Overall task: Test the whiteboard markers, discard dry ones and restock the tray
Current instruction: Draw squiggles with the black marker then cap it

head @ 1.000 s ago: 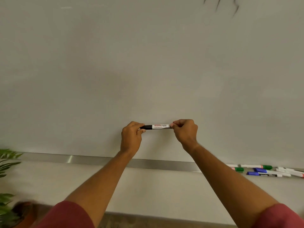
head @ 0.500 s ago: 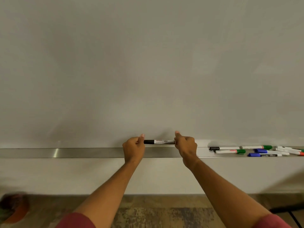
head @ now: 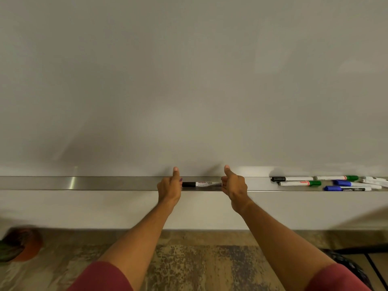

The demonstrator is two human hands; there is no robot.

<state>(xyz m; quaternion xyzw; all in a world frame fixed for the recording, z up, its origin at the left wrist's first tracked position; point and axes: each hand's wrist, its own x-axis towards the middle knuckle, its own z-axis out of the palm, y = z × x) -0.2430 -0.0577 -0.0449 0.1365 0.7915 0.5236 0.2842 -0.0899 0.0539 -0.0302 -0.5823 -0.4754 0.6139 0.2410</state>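
Observation:
A black-capped whiteboard marker (head: 201, 184) lies lengthwise on the metal tray (head: 105, 183) under the whiteboard (head: 189, 80). My left hand (head: 169, 187) is at its cap end, fingers curled against it and thumb pointing up. My right hand (head: 234, 185) covers the other end with curled fingers, thumb also raised. Farther right on the tray lie several more markers: a black-capped one (head: 291, 178), two green-capped ones (head: 336, 177) (head: 300, 183) and two blue-capped ones (head: 354, 184) (head: 346, 188).
A potted plant in an orange pot (head: 23, 244) stands on the floor at the lower left. A dark object (head: 352, 267) sits at the lower right on the patterned floor. The tray's left stretch is bare metal.
Both hands carried the black marker down from in front of the board to the tray. The view tilted down, so the scribbles at the board's top right left the frame.

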